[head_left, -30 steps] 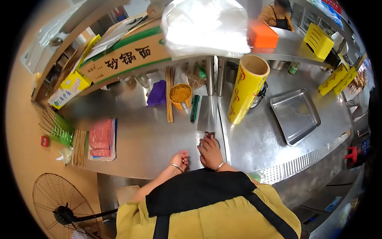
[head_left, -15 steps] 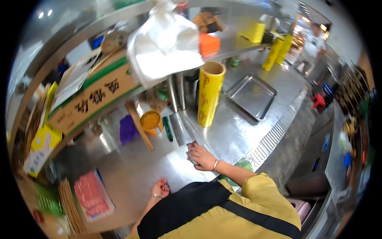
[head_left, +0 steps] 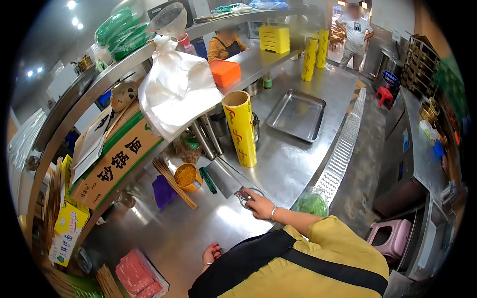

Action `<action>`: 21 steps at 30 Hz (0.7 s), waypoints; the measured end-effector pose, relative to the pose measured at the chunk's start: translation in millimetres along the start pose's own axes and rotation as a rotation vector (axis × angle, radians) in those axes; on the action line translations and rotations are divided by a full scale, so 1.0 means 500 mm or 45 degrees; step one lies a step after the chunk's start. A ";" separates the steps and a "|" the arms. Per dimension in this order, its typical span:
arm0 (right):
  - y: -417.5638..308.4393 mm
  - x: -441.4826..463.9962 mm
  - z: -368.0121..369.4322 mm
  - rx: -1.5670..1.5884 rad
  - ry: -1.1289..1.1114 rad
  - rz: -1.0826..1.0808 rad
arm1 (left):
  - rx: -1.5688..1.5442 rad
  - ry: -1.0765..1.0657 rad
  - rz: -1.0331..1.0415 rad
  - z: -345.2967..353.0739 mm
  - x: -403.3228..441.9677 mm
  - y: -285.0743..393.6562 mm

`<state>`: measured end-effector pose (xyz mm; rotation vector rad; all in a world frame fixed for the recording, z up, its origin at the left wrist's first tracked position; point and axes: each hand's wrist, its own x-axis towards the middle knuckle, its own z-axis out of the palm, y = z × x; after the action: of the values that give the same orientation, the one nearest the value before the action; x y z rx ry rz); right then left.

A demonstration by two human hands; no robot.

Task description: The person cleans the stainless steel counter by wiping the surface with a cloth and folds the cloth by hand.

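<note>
My right hand (head_left: 259, 205) lies over the dark handle end of a cleaver (head_left: 220, 178), its fingers closed around it. Metal loops like scissor handles (head_left: 256, 191) show beside these fingers. Near the counter's front edge, my left hand (head_left: 211, 253) has curled fingers with nothing visible in them. Ahead on the steel counter are a green-handled tool (head_left: 208, 180), an orange tub of yellow-orange food (head_left: 187, 177), wooden sticks (head_left: 175, 183) and a purple cloth (head_left: 164, 192). A yellow roll (head_left: 240, 130) stands upright beyond the cleaver.
A metal tray (head_left: 297, 115) sits at the counter's right. Pink packets (head_left: 138, 274) lie at the lower left. White plastic bags (head_left: 180, 89) hang over the shelf edge. One person (head_left: 226, 45) is behind the shelf, another (head_left: 355, 37) stands far back. A pink stool (head_left: 391, 237) is at the right.
The view has swung to the right, bringing more of the aisle and the standing person into sight. My right hand stays at the cleaver's handle; my left hand is still curled near my body.
</note>
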<state>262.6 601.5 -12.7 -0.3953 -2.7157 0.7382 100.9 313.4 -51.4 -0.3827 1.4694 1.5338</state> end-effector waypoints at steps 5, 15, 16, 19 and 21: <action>0.030 -0.006 0.008 0.069 0.062 -0.151 | 0.061 0.020 0.167 -0.002 0.001 -0.023; 0.053 0.032 -0.018 0.097 0.084 -0.280 | 0.123 0.184 0.195 0.008 -0.008 -0.022; 0.055 0.030 -0.016 0.114 0.076 -0.277 | 0.111 0.166 0.189 0.004 -0.008 -0.023; 0.045 0.029 -0.034 0.180 0.108 -0.242 | 0.065 0.160 0.185 -0.004 0.000 -0.031; 0.041 0.022 -0.052 0.209 0.215 -0.192 | 0.015 0.166 0.209 -0.004 -0.002 -0.035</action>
<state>265.6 633.6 0.0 -0.2024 -2.4741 0.8375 114.1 308.6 -61.7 -0.3682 1.6444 1.6544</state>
